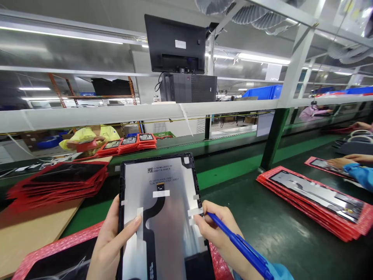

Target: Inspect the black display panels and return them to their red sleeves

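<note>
two hands are working one panel (159, 217), tilted up between them: the left hand (112, 243) is gripping its left edge, thumb on the face, and the right hand (215, 229) is pinching a pen (241, 247) beside a tape tab (194, 212). it is looking thin, light, stiff and fragile, best taken by the black frame.

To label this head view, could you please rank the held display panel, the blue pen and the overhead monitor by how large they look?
1. Display panel, clearly the largest, though nearest the camera.
2. Monitor, smaller, but much farther away.
3. Blue pen in the right hand, the slimmest.
</note>
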Available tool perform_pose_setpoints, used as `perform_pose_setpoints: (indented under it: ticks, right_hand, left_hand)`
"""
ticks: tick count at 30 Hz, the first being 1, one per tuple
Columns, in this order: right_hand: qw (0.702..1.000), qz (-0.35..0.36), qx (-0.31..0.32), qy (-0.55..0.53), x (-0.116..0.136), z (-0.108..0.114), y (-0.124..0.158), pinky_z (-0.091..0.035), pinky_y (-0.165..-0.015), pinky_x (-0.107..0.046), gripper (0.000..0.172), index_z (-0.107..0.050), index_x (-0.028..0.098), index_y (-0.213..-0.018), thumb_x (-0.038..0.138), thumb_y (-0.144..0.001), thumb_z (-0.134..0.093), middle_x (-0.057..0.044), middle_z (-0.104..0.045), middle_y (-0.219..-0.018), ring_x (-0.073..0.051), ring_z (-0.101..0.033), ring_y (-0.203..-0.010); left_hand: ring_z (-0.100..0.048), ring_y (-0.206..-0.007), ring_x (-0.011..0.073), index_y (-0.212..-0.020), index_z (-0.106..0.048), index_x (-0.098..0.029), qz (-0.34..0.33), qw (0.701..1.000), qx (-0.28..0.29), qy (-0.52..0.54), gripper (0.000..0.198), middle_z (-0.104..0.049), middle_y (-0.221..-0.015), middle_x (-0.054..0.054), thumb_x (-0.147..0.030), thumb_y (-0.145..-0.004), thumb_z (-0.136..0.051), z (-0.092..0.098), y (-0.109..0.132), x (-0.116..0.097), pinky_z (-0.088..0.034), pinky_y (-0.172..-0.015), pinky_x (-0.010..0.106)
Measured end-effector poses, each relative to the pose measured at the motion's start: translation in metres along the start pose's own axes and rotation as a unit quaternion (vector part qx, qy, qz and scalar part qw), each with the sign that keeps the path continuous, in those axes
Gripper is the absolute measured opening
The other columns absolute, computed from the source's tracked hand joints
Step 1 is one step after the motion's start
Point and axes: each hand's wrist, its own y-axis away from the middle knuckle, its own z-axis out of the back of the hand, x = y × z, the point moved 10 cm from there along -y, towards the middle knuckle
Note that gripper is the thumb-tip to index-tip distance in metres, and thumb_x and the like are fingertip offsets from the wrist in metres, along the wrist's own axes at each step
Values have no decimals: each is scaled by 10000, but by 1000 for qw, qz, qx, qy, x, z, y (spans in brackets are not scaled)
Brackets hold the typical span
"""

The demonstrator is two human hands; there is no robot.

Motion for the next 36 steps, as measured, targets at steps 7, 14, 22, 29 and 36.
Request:
perform_pose_setpoints:
  ticks: [7, 14, 22, 29, 36]
  right_hand:
    - [987, -53, 22, -151, -23, 3, 4, -403, -540, -224, 268, -612, 167, -708, 424, -784, -631, 23, -551, -630, -112, -499, -568]
    - [979, -60, 9, -196, -25, 5, 12, -503, -622, -297, 265, -731, 181, -824, 431, -763, -669, -42, -674, -753, -184, -629, -675]
    - [996, -43, -50, -67, -14, 19, 12, -434, -637, -282, 227, -680, 198, -670, 374, -766, -575, -23, -605, -723, -182, -541, -690]
    - [997, 29, 16, 71, -2, 4, -2, -206, -475, -256, 411, -275, 212, -534, 385, -857, -460, 67, -215, -497, -95, -213, -489]
    - [997, 34, -8, 74, -7, 6, -4, -179, -465, -258, 447, -248, 217, -538, 441, -866, -455, 59, -221, -527, -94, -204, -498]
  left_hand:
    - [-649, -1022, 212, -1341, -475, -267, 0, 1000, 18, 1, 786, -745, -980, -14, -229, -615, -775, -5, -3, -4, -526, -692, 113]
    - [-651, -1017, 191, -1333, -478, -308, 26, 999, 27, 12, 776, -717, -1078, -49, -220, -624, -782, -1, -9, 1, -529, -733, 123]
    - [-645, -1028, 179, -1339, -470, -303, 1, 1000, 1, -7, 758, -724, -1058, -47, -209, -644, -757, 1, -3, -4, -505, -715, 83]
    - [-706, -810, 175, -1316, -485, -338, -8, 999, 35, -23, 830, -749, -919, -60, -294, -561, -827, -3, 5, -4, -538, -692, 132]
    - [-701, -724, 148, -1329, -443, -355, -16, 999, 22, -29, 794, -748, -915, -66, -307, -618, -793, -8, 17, -5, -543, -668, 150]
